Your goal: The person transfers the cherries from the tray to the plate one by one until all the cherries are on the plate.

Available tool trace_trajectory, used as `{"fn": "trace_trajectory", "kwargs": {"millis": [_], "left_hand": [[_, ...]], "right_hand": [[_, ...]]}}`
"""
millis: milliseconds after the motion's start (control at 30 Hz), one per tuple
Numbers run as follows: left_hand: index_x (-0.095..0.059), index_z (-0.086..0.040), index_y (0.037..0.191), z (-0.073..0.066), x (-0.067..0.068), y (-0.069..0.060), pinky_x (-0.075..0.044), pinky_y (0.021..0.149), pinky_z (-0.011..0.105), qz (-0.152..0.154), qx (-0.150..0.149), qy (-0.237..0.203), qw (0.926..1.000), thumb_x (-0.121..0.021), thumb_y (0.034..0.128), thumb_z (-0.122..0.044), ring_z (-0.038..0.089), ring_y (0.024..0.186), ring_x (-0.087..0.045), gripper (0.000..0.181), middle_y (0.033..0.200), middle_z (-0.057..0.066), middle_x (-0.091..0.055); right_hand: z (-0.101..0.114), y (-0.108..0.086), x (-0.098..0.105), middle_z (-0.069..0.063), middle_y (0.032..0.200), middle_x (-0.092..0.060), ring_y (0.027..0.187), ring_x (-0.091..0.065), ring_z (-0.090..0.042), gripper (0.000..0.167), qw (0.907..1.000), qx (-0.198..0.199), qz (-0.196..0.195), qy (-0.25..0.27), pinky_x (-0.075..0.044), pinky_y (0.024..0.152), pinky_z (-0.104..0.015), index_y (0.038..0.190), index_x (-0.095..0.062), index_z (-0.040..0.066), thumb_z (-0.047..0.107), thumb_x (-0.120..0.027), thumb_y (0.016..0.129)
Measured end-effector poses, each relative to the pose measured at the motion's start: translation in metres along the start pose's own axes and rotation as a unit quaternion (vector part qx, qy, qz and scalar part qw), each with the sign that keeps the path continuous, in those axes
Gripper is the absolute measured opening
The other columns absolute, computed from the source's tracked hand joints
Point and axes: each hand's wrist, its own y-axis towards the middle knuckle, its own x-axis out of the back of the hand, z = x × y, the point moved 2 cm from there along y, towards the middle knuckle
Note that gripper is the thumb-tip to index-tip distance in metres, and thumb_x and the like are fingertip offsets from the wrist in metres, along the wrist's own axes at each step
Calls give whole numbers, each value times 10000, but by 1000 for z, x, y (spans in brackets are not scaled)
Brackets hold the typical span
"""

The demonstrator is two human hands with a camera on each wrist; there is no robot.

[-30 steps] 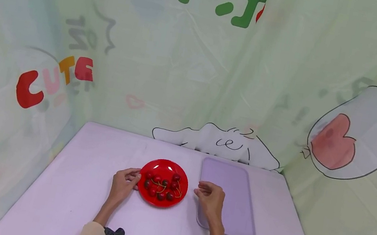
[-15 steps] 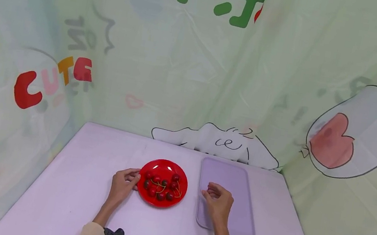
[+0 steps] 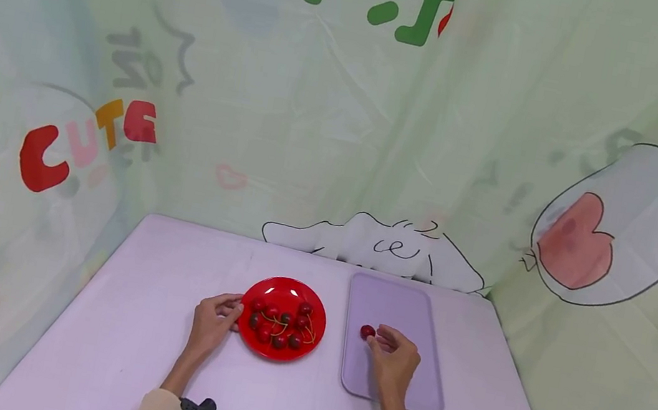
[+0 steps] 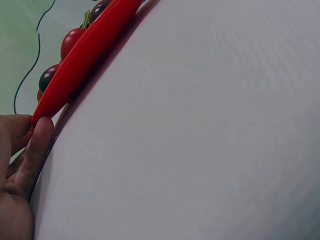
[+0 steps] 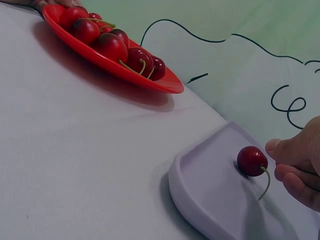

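My left hand (image 3: pixel 213 322) pinches the left rim of a red plate (image 3: pixel 286 289), thumb and fingers on the edge in the left wrist view. Several dark red cherries (image 3: pixel 280 340), with green stems, lie heaped on the plate. A single cherry (image 5: pixel 251 161) with a curved stem rests on the purple tray (image 5: pixel 200 175), near its left side. Just to the right of that cherry is my right hand (image 3: pixel 394 364), over the tray. Its thumb and fingers are apart from the fruit in the right wrist view, and nothing is held between them.
The plate and tray stand side by side on a table with a pale cover (image 3: pixel 163 257), a gap between them. A printed curtain (image 3: pixel 329 125) hangs behind the table and along both sides.
My right hand has moved right, from the tray's left edge to over the tray, and let go of a cherry, now lying there. My left hand stays at the plate.
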Motion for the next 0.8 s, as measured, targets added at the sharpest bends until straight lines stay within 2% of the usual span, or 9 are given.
{"fn": "trace_trajectory", "kwargs": {"millis": [200,367,633,800], "left_hand": [[-748,40,1315,1,1,-1,-632,632,173,0,-107,35,9999,-728,1038,-47,124,667,-740,291,1085,232,-777],[-751,34,1315,0,1,-1,-635,630,178,-26,-125,8,9999,-735,1031,-38,146,693,-753,294,1084,237,-778],[-760,-12,1324,-2,1,-2,-632,653,167,-20,69,45,10000,-741,1037,-70,122,708,-746,293,1098,208,-779],[-752,14,1323,-1,1,-3,-632,648,170,6,-15,102,9999,-732,1041,-64,112,682,-737,293,1097,221,-775]], "right_hand": [[-2,-1,6,-242,1066,-827,919,-819,-373,244,9993,-181,-201,-263,-464,725,32,1131,-816,-66,-57,-838,887],[-2,-3,11,-260,1029,-821,882,-814,-362,180,9981,-374,-216,-449,-473,672,-13,1082,-822,-70,-30,-817,906],[-15,-3,9,-229,999,-828,799,-781,-183,183,9973,-517,-21,-526,-486,661,-51,1083,-830,-50,1,-831,907],[-15,-6,9,-221,976,-830,742,-739,-76,185,9976,-491,12,-498,-500,652,-59,1063,-835,-52,-26,-839,879]]}}
